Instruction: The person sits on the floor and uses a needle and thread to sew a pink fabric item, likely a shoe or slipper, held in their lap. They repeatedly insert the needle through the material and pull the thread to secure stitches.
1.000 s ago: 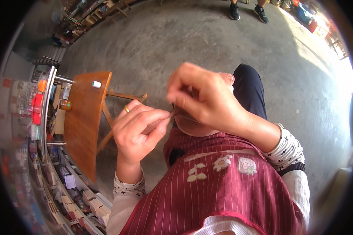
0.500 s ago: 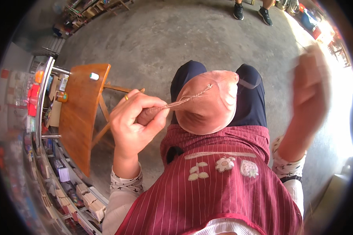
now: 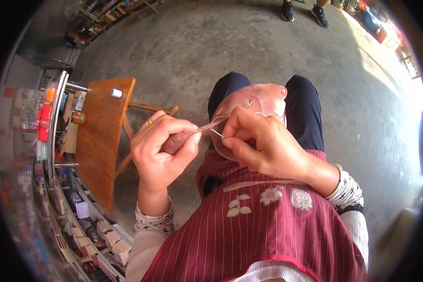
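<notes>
A dusty-pink piece of cloth [image 3: 263, 96], rounded and soft, lies over my lap between my knees. Its folded edge is pinched between the thumb and fingers of my left hand [image 3: 160, 145], and more of the cloth bunches in that palm. My right hand [image 3: 270, 145] has come close to that edge, thumb and forefinger closed on a thin sewing needle [image 3: 216, 133]. The needle slants up toward the pinched edge; whether its tip enters the cloth I cannot tell. Pale thread loops near the right fingers. Gathered stitching [image 3: 247, 105] shows on the cloth beyond them.
On my left stands a wooden folding table [image 3: 98, 145] with a small white-and-teal spool [image 3: 116, 93] on top. A jar [image 3: 78, 117] and stocked shelves [image 3: 82, 209] are beside it. Far ahead, another person's black shoes [image 3: 320, 17] rest on the concrete floor [image 3: 188, 47].
My right hand, raised and blurred far out to the right before, has come back to the cloth with the needle. My left hand keeps its pinch in nearly the same place.
</notes>
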`<action>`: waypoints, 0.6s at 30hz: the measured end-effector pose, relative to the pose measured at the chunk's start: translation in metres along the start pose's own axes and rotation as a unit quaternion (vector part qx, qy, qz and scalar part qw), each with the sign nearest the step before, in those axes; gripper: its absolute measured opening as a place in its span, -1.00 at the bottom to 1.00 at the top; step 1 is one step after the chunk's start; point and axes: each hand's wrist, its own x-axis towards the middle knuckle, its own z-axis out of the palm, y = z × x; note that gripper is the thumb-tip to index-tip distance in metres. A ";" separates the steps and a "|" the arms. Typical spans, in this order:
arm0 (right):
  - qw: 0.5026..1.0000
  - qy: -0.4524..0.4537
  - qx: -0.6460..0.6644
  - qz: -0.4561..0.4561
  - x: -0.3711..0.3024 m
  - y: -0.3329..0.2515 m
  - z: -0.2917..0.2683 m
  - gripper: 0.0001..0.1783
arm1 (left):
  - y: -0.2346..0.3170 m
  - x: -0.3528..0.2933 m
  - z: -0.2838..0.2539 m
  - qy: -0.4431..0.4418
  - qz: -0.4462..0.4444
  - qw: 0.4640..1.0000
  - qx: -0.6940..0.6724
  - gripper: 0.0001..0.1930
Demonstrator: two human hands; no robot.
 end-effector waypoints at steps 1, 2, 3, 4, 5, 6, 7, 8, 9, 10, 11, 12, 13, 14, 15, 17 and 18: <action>1.000 0.000 -0.002 0.002 0.000 0.000 0.000 -0.95 | 0.001 0.000 0.000 0.000 -0.002 1.000 -0.001 -0.82; 1.000 0.001 -0.004 0.003 0.000 -0.001 0.000 -0.95 | 0.001 0.000 0.000 0.001 -0.003 1.000 -0.003 -0.82; 1.000 0.001 -0.001 0.005 0.000 -0.001 0.000 -0.95 | 0.002 -0.001 0.000 0.001 -0.005 1.000 -0.004 -0.82; 1.000 0.001 0.003 0.006 0.001 -0.001 0.001 -0.95 | 0.002 0.000 0.000 0.001 -0.001 1.000 -0.002 -0.82; 1.000 0.001 0.006 0.007 0.001 -0.001 0.001 -0.95 | 0.002 0.000 -0.001 0.000 0.002 1.000 -0.001 -0.82; 1.000 0.001 0.002 0.010 0.001 -0.003 0.001 -0.95 | 0.002 0.000 -0.001 -0.001 0.005 1.000 0.000 -0.82; 1.000 0.001 -0.002 0.013 0.002 -0.004 0.001 -0.95 | 0.002 0.000 -0.001 -0.002 0.020 1.000 0.002 -0.82; 1.000 0.001 -0.007 0.017 0.002 -0.006 0.001 -0.95 | 0.001 0.001 -0.002 -0.004 0.034 0.999 0.004 -0.82; 1.000 0.009 -0.014 0.003 0.003 -0.005 0.002 -0.94 | 0.000 0.001 -0.002 -0.005 0.049 0.999 0.007 -0.81; 1.000 0.017 -0.021 -0.010 0.003 -0.004 0.004 -0.93 | 0.000 0.001 -0.001 -0.009 0.060 0.998 0.013 -0.80; 0.999 0.025 -0.029 -0.023 0.004 -0.004 0.005 -0.92 | 0.000 0.000 -0.001 -0.012 0.072 0.997 0.019 -0.79; 0.998 0.040 -0.032 -0.030 0.007 -0.005 0.008 -0.91 | 0.000 0.000 0.000 -0.016 0.084 0.996 0.025 -0.77; 0.997 0.055 -0.034 -0.037 0.010 -0.007 0.011 -0.89 | 0.000 0.000 0.000 -0.011 0.086 0.996 0.031 -0.77; 0.996 0.070 -0.037 -0.043 0.014 -0.008 0.014 -0.88 | 0.001 0.000 0.001 -0.007 0.089 0.995 0.036 -0.77; 0.996 0.076 -0.036 -0.029 0.016 -0.012 0.013 -0.85 | 0.002 0.000 0.001 -0.002 0.092 0.995 0.041 -0.77; 0.996 0.086 -0.037 -0.006 0.026 -0.021 0.006 -0.78 | 0.001 -0.001 -0.001 0.000 0.095 0.995 0.044 -0.75; 0.980 0.144 -0.108 -0.090 0.029 -0.016 0.003 -0.79 | 0.001 -0.002 -0.002 0.000 0.096 0.994 0.045 -0.75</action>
